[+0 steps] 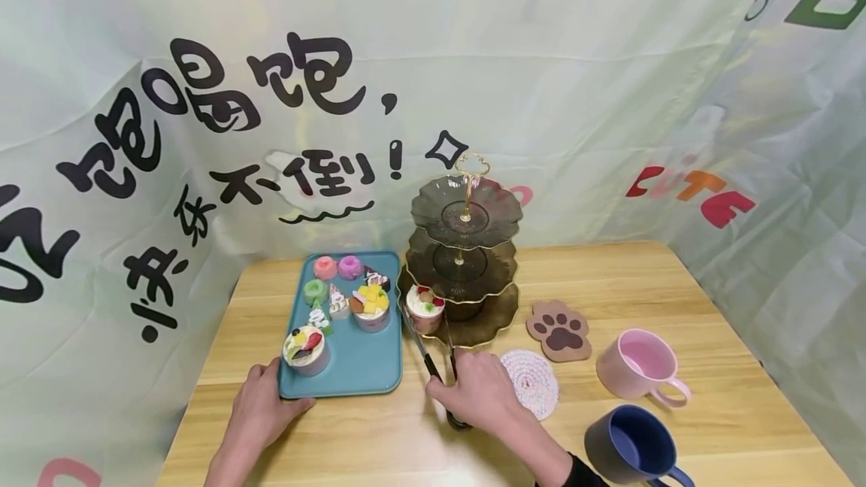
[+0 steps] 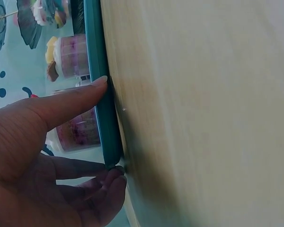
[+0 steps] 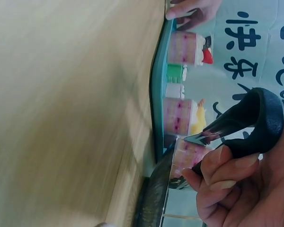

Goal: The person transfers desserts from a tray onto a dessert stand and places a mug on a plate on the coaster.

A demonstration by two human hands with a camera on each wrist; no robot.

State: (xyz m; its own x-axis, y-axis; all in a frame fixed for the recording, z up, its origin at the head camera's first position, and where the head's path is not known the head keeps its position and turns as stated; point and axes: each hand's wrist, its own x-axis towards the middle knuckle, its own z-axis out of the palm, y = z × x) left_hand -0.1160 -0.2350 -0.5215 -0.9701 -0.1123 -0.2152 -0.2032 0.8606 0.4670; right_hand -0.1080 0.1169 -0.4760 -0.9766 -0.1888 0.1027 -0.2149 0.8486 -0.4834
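My right hand (image 1: 483,391) grips black-handled tongs (image 1: 431,365), whose two arms reach either side of a dessert cup (image 1: 425,316) topped with cream and red fruit. That cup sits at the left of the bottom tier of a three-tier stand (image 1: 499,316) with scalloped, gold-rimmed plates. My left hand (image 1: 262,406) holds the near left corner of a blue tray (image 1: 365,370), thumb on its front edge and fingers on its side. On the tray are a fruit-topped cup (image 1: 307,358), a yellow-topped cup (image 1: 372,319) and several small cakes and ring-shaped sweets.
Right of the stand lie a paw-shaped coaster (image 1: 561,333) and a round woven coaster (image 1: 531,385). A pink mug (image 1: 625,370) and a navy mug (image 1: 609,446) stand farther right. A printed cloth (image 1: 575,111) hangs behind the wooden table (image 1: 595,269).
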